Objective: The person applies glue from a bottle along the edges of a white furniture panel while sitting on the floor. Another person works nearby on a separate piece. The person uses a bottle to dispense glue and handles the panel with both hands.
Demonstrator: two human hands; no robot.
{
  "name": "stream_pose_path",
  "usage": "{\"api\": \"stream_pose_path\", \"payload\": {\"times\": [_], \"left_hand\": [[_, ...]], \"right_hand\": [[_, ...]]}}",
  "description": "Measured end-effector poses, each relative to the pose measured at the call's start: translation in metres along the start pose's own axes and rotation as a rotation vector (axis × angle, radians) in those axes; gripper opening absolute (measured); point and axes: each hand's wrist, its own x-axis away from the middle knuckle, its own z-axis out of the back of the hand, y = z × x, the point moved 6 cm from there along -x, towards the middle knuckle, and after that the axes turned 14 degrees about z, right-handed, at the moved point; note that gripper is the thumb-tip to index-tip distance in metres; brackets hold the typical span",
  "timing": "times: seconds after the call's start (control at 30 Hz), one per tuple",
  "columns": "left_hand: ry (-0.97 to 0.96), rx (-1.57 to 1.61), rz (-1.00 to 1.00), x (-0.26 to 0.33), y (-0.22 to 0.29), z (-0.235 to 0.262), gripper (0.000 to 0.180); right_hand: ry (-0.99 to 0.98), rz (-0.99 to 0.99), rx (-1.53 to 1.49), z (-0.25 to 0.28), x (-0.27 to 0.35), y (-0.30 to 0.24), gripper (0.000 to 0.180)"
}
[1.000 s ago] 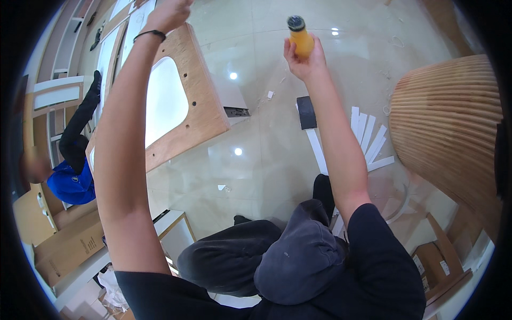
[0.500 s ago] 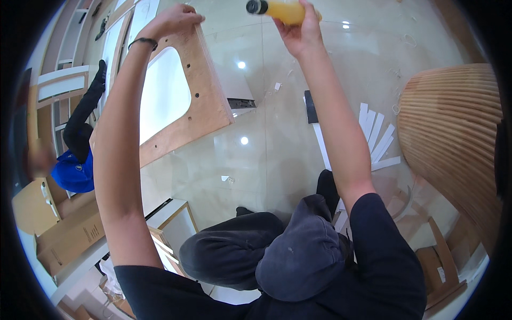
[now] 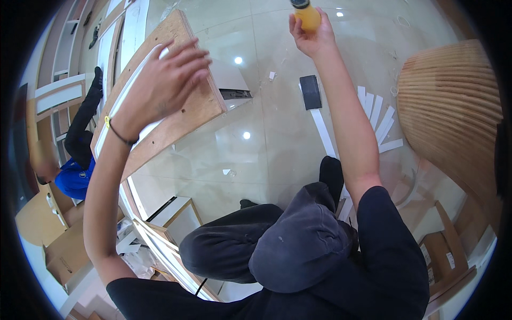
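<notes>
My left hand (image 3: 169, 80), fingers spread and slightly blurred, hovers over a plywood panel (image 3: 152, 140) with a rounded white area in its middle and small dark holes along its border. The hand holds nothing; whether it touches the panel I cannot tell. At the far edge of the view, my right hand (image 3: 316, 38) is wrapped round a yellow bottle (image 3: 308, 19) with a black cap. The cap points away from me, and the top is partly cut off by the frame.
On the tiled floor lie a black block (image 3: 310, 92) and several white strips (image 3: 383, 128). A ribbed, curved wooden piece (image 3: 442, 101) stands at right. At left, a person in blue (image 3: 74, 177) is beside frames and cardboard (image 3: 66, 248). A brown box (image 3: 440, 253) sits lower right.
My left hand has let go of the panel's far edge and come nearer, its fingers spreading. My right hand has shifted right, turning the bottle's cap from leftward to away from me.
</notes>
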Motion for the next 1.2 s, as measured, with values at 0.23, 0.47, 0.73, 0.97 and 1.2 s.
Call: {"api": "stream_pose_path", "payload": {"times": [0.23,0.47,0.73,0.97,1.2], "left_hand": [[-0.217,0.325,-0.039,0.021,0.039,0.024,0.038],[0.016,-0.300,0.319,-0.034,-0.062,-0.017,0.035],[-0.116,0.599,0.982,-0.071,-0.142,-0.084,0.061],[0.112,0.200,0.864,-0.056,-0.176,-0.125,0.065],[0.219,0.155,0.910,-0.052,-0.164,-0.128,0.036]], "right_hand": [[0.200,0.022,-0.184,0.057,-0.002,-0.028,0.049],[0.083,0.115,0.104,0.026,0.026,0.002,0.052],[-0.458,0.399,0.491,-0.133,0.019,0.055,0.036],[-0.488,0.565,0.713,-0.191,-0.004,0.059,0.039],[-0.483,0.602,0.820,-0.184,-0.014,0.073,0.042]]}}
